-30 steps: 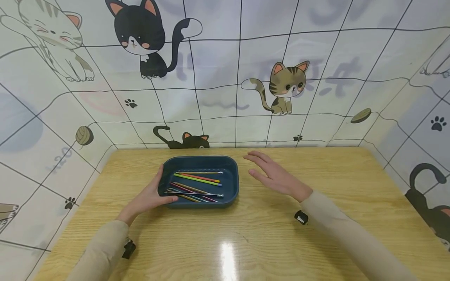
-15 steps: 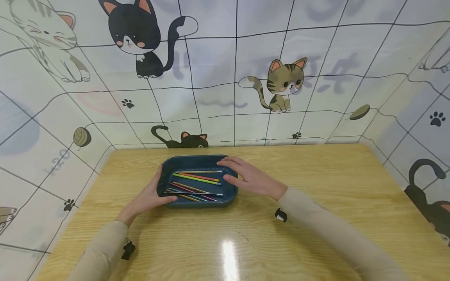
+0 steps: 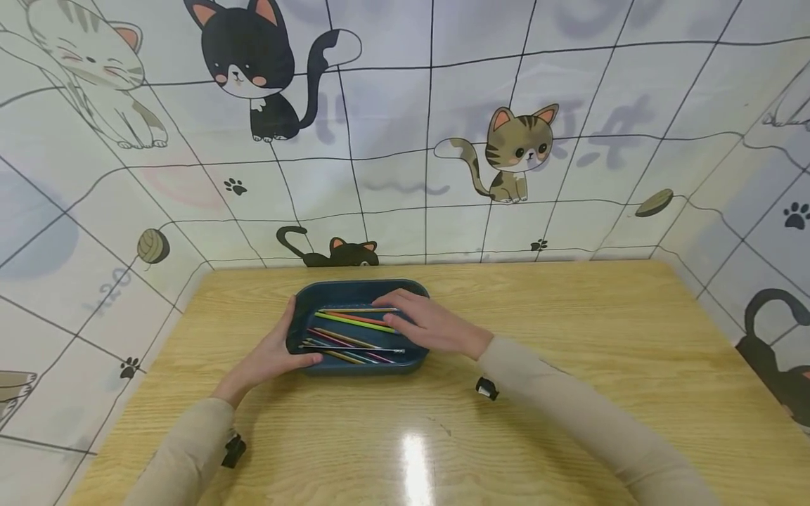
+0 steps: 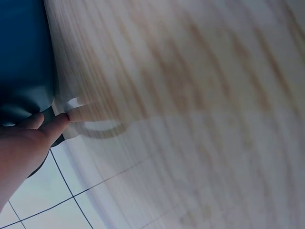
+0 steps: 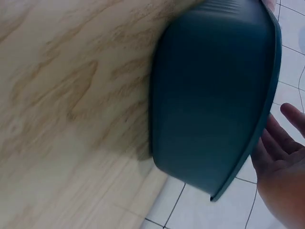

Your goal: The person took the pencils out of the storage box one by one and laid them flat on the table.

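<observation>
A dark blue plastic tray [image 3: 363,370] sits on the table with several pencils [image 3: 344,346] lying loose inside. Among them a yellow-green pencil [image 3: 348,320] and an orange one lie toward the back. My left hand [image 3: 272,353] grips the tray's left end, thumb over the near rim; the left wrist view has its fingertips [image 4: 59,123] by the tray's outer side. Over the tray's right part hovers my right hand [image 3: 433,325], fingers extended above the pencils' right ends and partly covering them. In the right wrist view that hand [image 5: 281,164] appears beyond the tray's rim, holding nothing.
The light wooden table [image 3: 569,316] extends to both sides of the tray and in front of it. A white gridded backdrop [image 3: 392,176] with printed cats encloses the back and sides. Light reflects off the table's near part.
My right hand has moved left from beside the tray to over its right part. The left hand keeps its grip, and the tray and pencils stay put.
</observation>
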The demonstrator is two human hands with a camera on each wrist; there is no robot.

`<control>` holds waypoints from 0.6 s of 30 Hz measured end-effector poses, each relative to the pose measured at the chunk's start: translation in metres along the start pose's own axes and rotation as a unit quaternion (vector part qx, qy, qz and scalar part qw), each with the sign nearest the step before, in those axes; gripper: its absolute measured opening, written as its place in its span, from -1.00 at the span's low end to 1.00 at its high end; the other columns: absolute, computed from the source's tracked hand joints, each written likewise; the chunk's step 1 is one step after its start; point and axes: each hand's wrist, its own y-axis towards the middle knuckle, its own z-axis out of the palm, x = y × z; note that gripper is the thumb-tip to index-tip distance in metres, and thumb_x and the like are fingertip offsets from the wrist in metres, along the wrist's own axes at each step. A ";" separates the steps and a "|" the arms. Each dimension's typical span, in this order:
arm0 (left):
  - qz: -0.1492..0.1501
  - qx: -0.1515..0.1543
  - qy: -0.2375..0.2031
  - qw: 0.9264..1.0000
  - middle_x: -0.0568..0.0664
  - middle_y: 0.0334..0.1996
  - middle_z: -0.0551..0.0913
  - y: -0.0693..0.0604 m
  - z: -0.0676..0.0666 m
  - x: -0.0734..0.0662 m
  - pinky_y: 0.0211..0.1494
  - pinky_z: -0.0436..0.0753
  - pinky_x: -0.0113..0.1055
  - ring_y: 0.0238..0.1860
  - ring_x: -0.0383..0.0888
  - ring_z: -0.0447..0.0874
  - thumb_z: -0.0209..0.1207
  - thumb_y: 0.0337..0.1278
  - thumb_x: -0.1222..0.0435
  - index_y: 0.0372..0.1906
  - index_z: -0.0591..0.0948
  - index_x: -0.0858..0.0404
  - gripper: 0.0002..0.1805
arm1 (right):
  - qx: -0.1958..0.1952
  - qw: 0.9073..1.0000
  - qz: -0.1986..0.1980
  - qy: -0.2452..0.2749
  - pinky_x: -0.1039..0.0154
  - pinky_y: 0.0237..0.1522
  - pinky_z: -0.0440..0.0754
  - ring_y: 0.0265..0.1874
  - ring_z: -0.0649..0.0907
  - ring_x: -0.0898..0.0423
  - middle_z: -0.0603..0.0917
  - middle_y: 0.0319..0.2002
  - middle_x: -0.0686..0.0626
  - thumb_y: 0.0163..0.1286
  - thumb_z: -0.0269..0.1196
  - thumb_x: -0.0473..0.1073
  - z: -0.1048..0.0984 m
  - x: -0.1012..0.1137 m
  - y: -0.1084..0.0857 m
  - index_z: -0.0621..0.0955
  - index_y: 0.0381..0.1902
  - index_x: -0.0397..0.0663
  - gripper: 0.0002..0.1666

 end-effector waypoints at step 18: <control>-0.008 -0.006 -0.004 1.000 0.29 0.50 -0.33 0.001 0.001 -0.001 0.36 -0.07 0.27 0.46 0.31 -0.27 0.43 -0.05 0.05 0.53 -0.38 0.18 0.35 | 0.114 0.992 0.025 0.045 0.23 -0.05 0.56 -0.11 0.62 0.04 0.58 0.02 -0.14 0.32 0.28 -0.26 0.032 -0.001 0.036 0.37 0.33 -0.19 -0.36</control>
